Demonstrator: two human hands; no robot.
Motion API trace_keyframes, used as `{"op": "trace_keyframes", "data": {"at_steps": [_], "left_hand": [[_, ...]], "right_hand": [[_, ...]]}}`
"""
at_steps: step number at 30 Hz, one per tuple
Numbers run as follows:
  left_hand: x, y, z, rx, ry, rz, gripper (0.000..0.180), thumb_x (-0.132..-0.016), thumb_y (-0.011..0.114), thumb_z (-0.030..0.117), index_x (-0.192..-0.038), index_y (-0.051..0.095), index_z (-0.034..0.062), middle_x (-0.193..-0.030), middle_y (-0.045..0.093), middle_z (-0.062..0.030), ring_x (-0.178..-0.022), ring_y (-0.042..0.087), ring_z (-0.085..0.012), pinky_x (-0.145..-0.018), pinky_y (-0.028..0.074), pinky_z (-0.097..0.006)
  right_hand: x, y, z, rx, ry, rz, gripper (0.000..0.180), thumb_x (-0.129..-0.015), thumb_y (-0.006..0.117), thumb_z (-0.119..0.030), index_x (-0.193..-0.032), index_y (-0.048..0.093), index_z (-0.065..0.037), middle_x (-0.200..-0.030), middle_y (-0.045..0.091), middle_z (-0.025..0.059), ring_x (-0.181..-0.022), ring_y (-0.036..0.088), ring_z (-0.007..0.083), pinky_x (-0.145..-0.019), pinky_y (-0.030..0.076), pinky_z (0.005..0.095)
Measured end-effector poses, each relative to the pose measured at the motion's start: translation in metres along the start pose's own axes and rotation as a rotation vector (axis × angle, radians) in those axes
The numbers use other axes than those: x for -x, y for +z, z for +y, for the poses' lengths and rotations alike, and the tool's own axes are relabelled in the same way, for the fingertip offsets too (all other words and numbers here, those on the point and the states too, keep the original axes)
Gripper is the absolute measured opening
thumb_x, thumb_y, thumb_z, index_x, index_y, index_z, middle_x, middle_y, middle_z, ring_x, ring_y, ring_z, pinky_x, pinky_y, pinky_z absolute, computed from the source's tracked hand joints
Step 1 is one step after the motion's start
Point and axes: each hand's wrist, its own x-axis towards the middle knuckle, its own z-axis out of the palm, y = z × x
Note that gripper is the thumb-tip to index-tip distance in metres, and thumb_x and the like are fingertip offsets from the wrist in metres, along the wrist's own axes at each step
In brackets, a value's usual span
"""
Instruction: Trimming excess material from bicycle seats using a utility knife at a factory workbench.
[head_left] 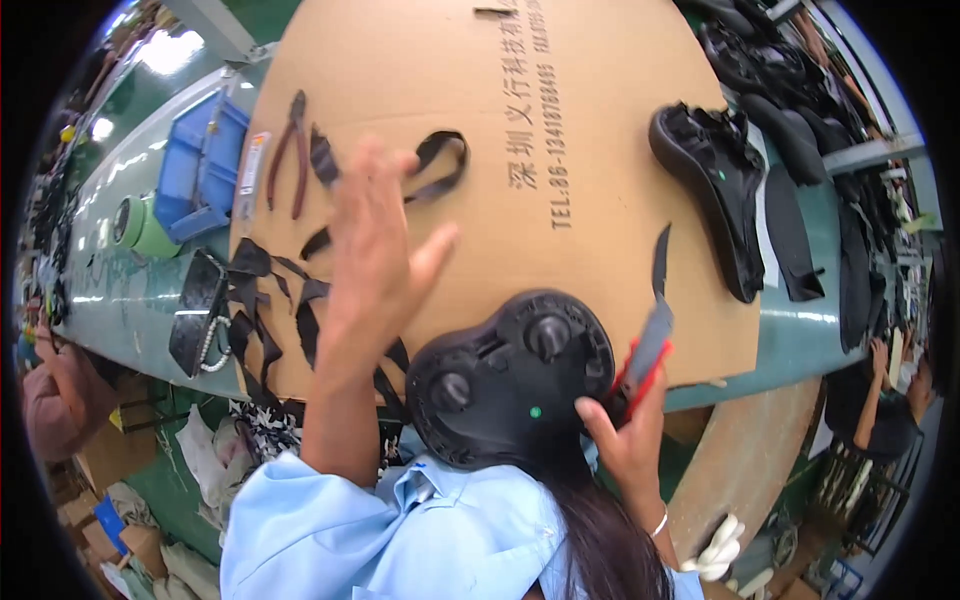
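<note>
A black bicycle saddle (505,385) lies underside up at the cardboard's near edge, against my body, with two round knobs showing. My left hand (380,235) is raised above the cardboard left of the saddle, thumb apart from the fingers, holding nothing. Below and beyond it a looped black strap (440,165) lies on the cardboard. My right hand (632,430) grips red-handled scissors (650,345) at the saddle's right side, blades pointing away from me. Whether its thumb touches the saddle I cannot tell.
Cardboard (590,270) covers the green table. Left lie pliers (290,155), black strap scraps (262,320), a blue bin (200,165), a green roll (135,225) and a black tray (195,310). Another saddle (710,195) is at the right. People work at both sides.
</note>
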Motion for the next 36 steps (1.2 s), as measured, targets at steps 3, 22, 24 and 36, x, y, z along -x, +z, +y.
{"op": "trace_keyframes", "data": {"at_steps": [3,22,24,36], "left_hand": [[0.011,-0.013,0.0,0.758,-0.373,-0.95,0.051,-0.076,0.074,0.04,-0.102,0.063,-0.002,-0.085,0.066,-0.0179,-0.082,0.063,-0.0334,-0.077,0.048,-0.038],[-0.166,0.152,0.038,0.835,-0.007,-0.439,0.068,-0.07,0.077,0.047,-0.128,0.054,0.02,-0.129,0.05,-0.0153,-0.121,0.046,-0.0289,-0.092,0.044,-0.045],[-0.152,0.154,0.104,0.54,0.441,-0.422,0.087,-0.061,0.081,0.044,-0.138,0.044,0.0323,-0.152,0.023,-0.0125,-0.142,0.016,-0.0363,-0.103,0.028,-0.063],[-0.068,0.087,0.057,0.685,0.652,-0.493,0.051,-0.053,0.081,0.018,-0.102,0.067,0.0184,-0.124,0.048,-0.01,-0.13,0.036,-0.034,-0.102,0.033,-0.05]], "right_hand": [[-0.042,0.003,-0.012,-0.264,0.162,-0.096,0.072,-0.076,0.075,-0.008,-0.136,0.036,0.001,-0.104,0.051,0.0051,-0.087,0.049,0.0122,-0.078,0.044,0.0253],[-0.064,-0.029,0.018,-0.38,0.208,0.461,0.044,-0.093,0.055,-0.01,-0.133,0.04,0.001,-0.085,0.058,0.0052,-0.063,0.058,0.0102,-0.054,0.046,0.0224],[-0.063,-0.028,0.014,-0.431,0.18,0.462,0.044,-0.092,0.056,-0.008,-0.132,0.04,0.001,-0.083,0.057,0.005,-0.064,0.058,0.0108,-0.054,0.046,0.0224],[-0.036,-0.063,0.05,-0.41,0.246,0.734,0.041,-0.092,0.057,-0.009,-0.13,0.043,0.0,-0.092,0.059,0.0043,-0.067,0.058,0.0093,-0.057,0.047,0.0212]]}}
